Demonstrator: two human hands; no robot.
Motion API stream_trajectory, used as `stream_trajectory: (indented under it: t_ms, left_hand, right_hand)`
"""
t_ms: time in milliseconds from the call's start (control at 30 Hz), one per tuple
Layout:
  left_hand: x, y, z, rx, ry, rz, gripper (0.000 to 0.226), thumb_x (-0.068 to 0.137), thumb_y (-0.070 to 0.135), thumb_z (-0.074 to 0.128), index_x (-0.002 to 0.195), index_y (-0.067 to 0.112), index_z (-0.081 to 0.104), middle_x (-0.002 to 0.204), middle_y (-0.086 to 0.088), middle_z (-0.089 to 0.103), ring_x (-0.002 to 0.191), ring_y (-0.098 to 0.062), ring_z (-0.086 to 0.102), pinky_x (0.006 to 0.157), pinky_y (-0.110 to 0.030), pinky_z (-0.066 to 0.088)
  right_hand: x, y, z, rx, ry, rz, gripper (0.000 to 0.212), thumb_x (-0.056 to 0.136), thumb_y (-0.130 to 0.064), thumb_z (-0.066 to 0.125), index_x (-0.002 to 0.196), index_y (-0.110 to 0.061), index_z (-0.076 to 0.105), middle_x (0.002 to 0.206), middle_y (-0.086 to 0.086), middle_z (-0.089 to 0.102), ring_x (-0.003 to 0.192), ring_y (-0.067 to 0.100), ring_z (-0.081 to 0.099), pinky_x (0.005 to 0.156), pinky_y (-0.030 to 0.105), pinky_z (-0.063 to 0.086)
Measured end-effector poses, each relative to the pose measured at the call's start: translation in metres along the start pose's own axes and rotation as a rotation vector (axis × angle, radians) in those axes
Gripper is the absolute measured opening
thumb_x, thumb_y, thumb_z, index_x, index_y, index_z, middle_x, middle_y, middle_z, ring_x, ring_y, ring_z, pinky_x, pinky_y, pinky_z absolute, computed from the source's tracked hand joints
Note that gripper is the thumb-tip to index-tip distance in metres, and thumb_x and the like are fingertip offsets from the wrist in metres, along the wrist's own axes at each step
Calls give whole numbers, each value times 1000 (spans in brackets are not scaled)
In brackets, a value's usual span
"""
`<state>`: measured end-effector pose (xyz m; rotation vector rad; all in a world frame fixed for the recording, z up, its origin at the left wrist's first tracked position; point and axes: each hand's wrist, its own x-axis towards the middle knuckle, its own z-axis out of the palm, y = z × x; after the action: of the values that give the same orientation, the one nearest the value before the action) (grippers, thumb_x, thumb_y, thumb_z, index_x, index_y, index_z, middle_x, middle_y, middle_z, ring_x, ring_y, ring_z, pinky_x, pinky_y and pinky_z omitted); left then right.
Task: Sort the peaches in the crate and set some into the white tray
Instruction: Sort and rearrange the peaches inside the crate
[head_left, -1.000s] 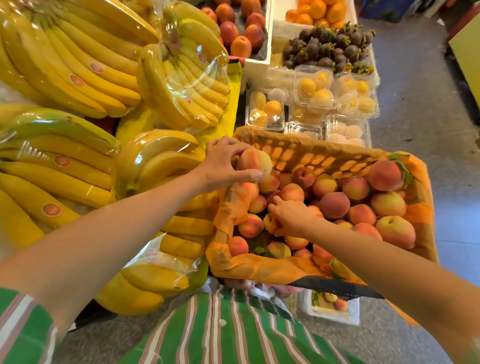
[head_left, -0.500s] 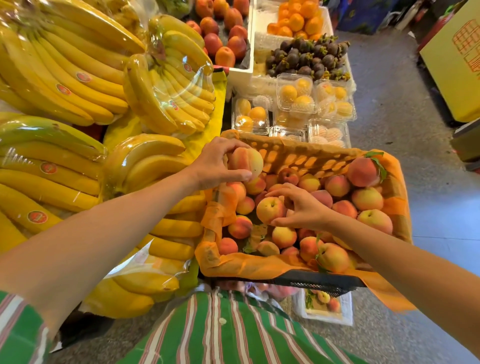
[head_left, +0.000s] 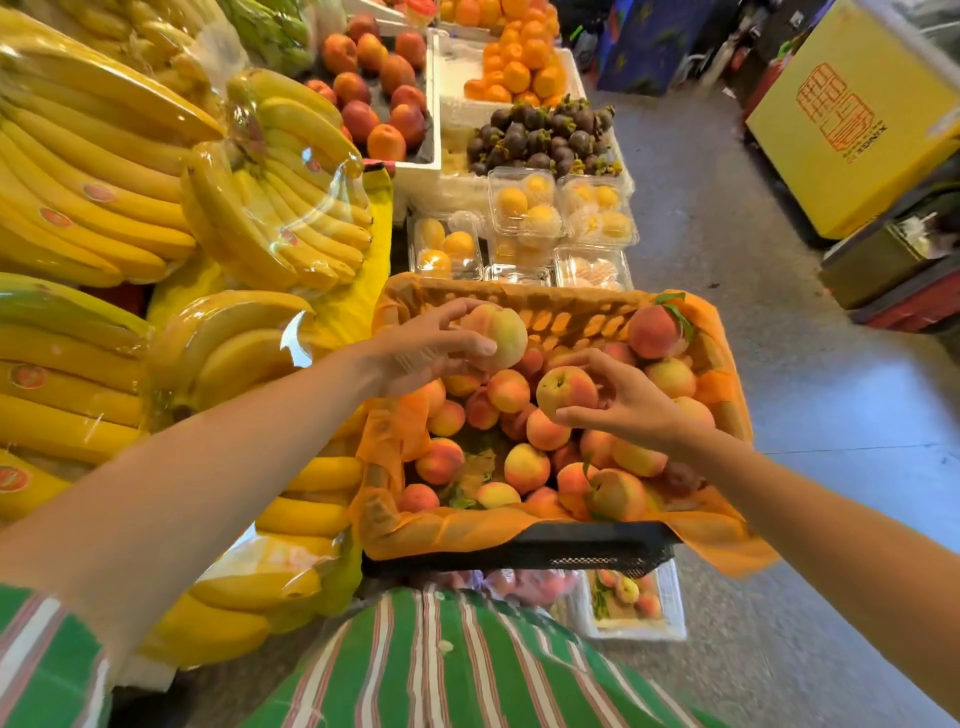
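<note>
The floor (head_left: 779, 415) is grey and smooth. This is a fruit stall. Big bunches of bananas (head_left: 104, 171) in clear wrap fill the left side. At the far end are oranges (head_left: 519, 67), dark purple fruits (head_left: 540, 137) and clear boxes (head_left: 524, 208) of yellow fruit. A yellow carton (head_left: 852, 119) stands on the right, well apart from the stall.

The crate (head_left: 519, 551) is black with an orange liner (head_left: 727, 540) hanging over its edges. Its long side runs from left to right in front of the person. Many peaches (head_left: 524, 467) lie piled inside it.

The left hand (head_left: 431, 348) holds a yellow-green peach (head_left: 501, 332) above the crate's far left corner, with fingers and thumb curled round it. Its pale side faces right.

The right hand (head_left: 628, 405) pinches an orange peach (head_left: 566, 389) between thumb and fingers above the middle of the crate. Its stem dimple points towards the person. The peaches are round, so they have no long side.

The white tray (head_left: 670, 618) sits on the floor under the crate's near right corner, partly hidden. A few peaches lie in it.
</note>
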<state>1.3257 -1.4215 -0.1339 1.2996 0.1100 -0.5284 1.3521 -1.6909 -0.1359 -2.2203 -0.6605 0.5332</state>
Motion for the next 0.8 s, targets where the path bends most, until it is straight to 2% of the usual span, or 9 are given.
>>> stream_trajectory:
  t_ms: [100, 167, 267, 400, 500, 633, 733, 800]
  left_hand:
    - [9, -4, 7, 134, 9, -49, 54, 74, 22, 77, 122, 21, 55, 123, -10, 56, 109, -24, 59, 70, -26, 55]
    - [18, -7, 10, 241, 57, -54, 54, 77, 26, 77, 125, 19, 53, 123, -9, 54, 108, -23, 57, 67, -26, 53]
    - [30, -11, 8, 344, 154, -62, 54, 75, 31, 79, 121, 18, 55, 121, -9, 54, 108, -24, 56, 72, -34, 56]
    - [35, -11, 8, 417, 184, -64, 55, 73, 33, 81, 120, 19, 56, 120, -7, 53, 104, -20, 56, 66, -28, 54]
    - [34, -11, 7, 428, 186, -64, 56, 74, 33, 80, 123, 20, 57, 120, -4, 51, 104, -17, 55, 67, -27, 53]
    - [32, -7, 3, 388, 166, -64, 48, 79, 25, 77, 122, 18, 58, 110, -4, 57, 96, -14, 58, 64, -23, 54]
    - [32, -4, -1, 366, 193, -70, 46, 80, 25, 76, 121, 22, 57, 110, -4, 58, 97, -16, 59, 75, -29, 55]
    - [33, -3, -3, 359, 205, -75, 49, 80, 27, 76, 124, 22, 55, 110, -3, 59, 95, -14, 60, 69, -25, 55]
  right_hand:
    - [-5, 13, -13, -126, 89, 92, 61, 74, -50, 74, 124, -23, 51, 115, -8, 61, 106, 10, 59, 88, 26, 52]
    - [-5, 21, -19, -192, 145, 111, 65, 74, -49, 76, 125, -19, 48, 117, -3, 61, 106, 11, 59, 87, 29, 52]
    - [4, 27, -22, -348, 178, 77, 64, 75, -40, 78, 127, -15, 51, 121, 4, 60, 110, 17, 56, 90, 30, 48]
    - [26, 32, -14, -426, 65, 65, 66, 77, -38, 77, 134, -22, 49, 122, 4, 49, 111, 19, 50, 96, 31, 43]
    - [47, 37, -4, -443, 12, 25, 63, 78, -38, 76, 132, -22, 48, 121, 5, 53, 111, 23, 54, 94, 38, 46]
    - [70, 39, 5, -473, -76, -33, 56, 80, -34, 74, 127, -13, 50, 124, 9, 58, 114, 25, 54, 93, 36, 44]
    - [81, 44, 9, -543, -181, -33, 56, 84, -33, 70, 133, -13, 49, 125, 12, 55, 116, 29, 50, 97, 38, 40]
    - [86, 48, 8, -565, -196, -2, 59, 88, -37, 64, 140, -17, 45, 125, 13, 49, 116, 30, 45, 99, 39, 38]
